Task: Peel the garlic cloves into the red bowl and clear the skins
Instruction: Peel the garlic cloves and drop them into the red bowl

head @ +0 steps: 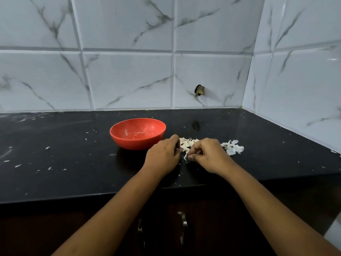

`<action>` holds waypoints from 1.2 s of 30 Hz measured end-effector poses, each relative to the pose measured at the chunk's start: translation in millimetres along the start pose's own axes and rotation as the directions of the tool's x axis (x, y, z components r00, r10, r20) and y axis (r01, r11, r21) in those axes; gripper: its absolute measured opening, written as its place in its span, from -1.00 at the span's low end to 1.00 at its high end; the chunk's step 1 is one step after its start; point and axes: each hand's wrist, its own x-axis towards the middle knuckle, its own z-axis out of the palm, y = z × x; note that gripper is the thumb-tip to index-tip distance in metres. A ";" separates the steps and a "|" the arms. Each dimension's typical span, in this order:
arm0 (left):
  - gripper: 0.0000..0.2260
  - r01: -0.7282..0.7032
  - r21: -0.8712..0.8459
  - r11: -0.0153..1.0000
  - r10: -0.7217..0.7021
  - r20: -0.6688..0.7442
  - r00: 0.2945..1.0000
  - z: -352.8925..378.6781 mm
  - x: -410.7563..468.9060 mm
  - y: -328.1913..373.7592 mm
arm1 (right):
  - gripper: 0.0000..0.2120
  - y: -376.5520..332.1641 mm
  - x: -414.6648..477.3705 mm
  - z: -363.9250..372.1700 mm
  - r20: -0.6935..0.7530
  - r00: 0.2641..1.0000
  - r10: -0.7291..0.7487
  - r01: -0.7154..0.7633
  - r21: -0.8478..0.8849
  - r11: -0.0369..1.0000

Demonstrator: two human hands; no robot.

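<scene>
A red bowl (137, 133) stands on the black counter (64, 154), with only pale smears showing inside it. Just right of it lies a small heap of garlic cloves (188, 142). My left hand (163, 156) and my right hand (207, 154) meet in front of that heap, fingers curled. Between their fingertips sits a garlic clove (185, 151) with a strip of skin hanging from it; both hands pinch it. A pile of white garlic skins (232, 147) lies to the right of my right hand.
White skin flakes are scattered over the counter, mostly at the left. Marble-look tiled walls close off the back and the right side, with a dark hole (199, 90) in the back wall. Cabinet handles (183, 223) sit below the counter's front edge.
</scene>
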 end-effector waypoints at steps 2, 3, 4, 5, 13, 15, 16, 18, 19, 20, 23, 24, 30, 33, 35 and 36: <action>-0.89 -0.006 0.006 1.000 0.006 -0.003 1.000 -1.0 0.5 0.5 | -0.94 -7.2 3.1 -17.1 -0.128 0.992 0.009 0.010 0.148 0.989; -0.89 -0.005 0.010 1.000 0.005 -0.005 1.000 -1.4 1.0 0.6 | -0.95 -11.8 4.3 -27.4 -0.211 0.977 0.004 0.043 0.213 0.976; -0.89 -0.004 0.016 1.000 0.004 -0.006 1.000 -1.8 1.2 0.7 | -0.94 -15.6 5.5 -35.5 -0.281 0.960 0.000 0.074 0.254 0.964; -0.89 -0.005 0.020 1.000 0.005 -0.004 1.000 -1.8 1.0 0.7 | -0.94 -16.7 5.3 -37.6 -0.319 0.948 -0.004 0.094 0.267 0.959; -0.89 -0.033 0.046 0.998 0.033 -0.003 0.999 0.6 -0.1 1.7 | -0.95 -14.6 6.7 -18.0 -0.170 0.985 0.032 0.003 0.206 0.979; -0.88 -0.034 0.041 0.999 0.034 -0.002 0.999 -0.2 0.0 2.1 | -0.94 -17.2 7.7 -28.5 -0.287 0.957 0.049 0.052 0.333 0.942; -0.88 -0.038 0.042 0.998 0.038 0.001 0.999 -0.2 -0.2 2.5 | -0.92 -16.6 7.1 -27.2 -0.287 0.957 0.051 0.044 0.315 0.948; -0.88 -0.046 0.048 0.998 0.047 -0.005 0.999 0.8 -0.2 2.9 | -0.85 -12.7 2.6 -9.4 -0.170 0.983 0.065 -0.046 0.115 0.992; -0.88 -0.053 0.050 0.997 0.054 -0.012 0.998 1.5 -1.2 2.9 | -0.86 -9.6 0.8 -2.4 -0.076 0.993 0.095 -0.094 0.022 0.995; -0.88 -0.058 0.052 0.997 0.059 -0.019 0.998 2.2 -1.4 2.9 | -0.89 -7.0 1.5 -1.7 -0.018 0.993 0.120 -0.120 -0.020 0.993; -0.88 -0.086 0.034 0.996 0.087 -0.029 0.996 3.1 -0.9 1.5 | -0.91 -2.9 4.9 -10.3 -0.041 0.986 0.164 -0.152 0.203 0.967; -0.88 -0.094 0.003 0.996 0.094 -0.030 0.995 3.7 -0.3 0.3 | -0.89 -2.3 6.2 -12.1 -0.077 0.978 0.196 -0.160 0.330 0.930; -0.94 -0.106 -0.309 0.945 0.110 -0.006 0.994 0.6 0.9 -3.2 | -0.89 -1.3 5.8 4.7 -0.013 0.962 0.271 -0.145 0.821 0.553; -0.93 -0.104 -0.370 0.923 0.111 -0.001 0.994 -1.5 0.2 -2.7 | -0.91 -2.1 4.1 10.1 0.030 0.964 0.263 -0.144 0.893 0.427; -0.91 -0.112 -0.363 0.925 0.122 0.004 0.993 -1.6 -0.6 -2.7 | -0.91 -2.4 4.6 12.5 0.018 0.965 0.263 -0.128 0.905 0.406; -0.90 -0.112 -0.357 0.927 0.124 0.013 0.992 -1.3 -0.7 -2.8 | -0.91 -2.3 4.8 13.2 0.005 0.964 0.265 -0.118 0.903 0.413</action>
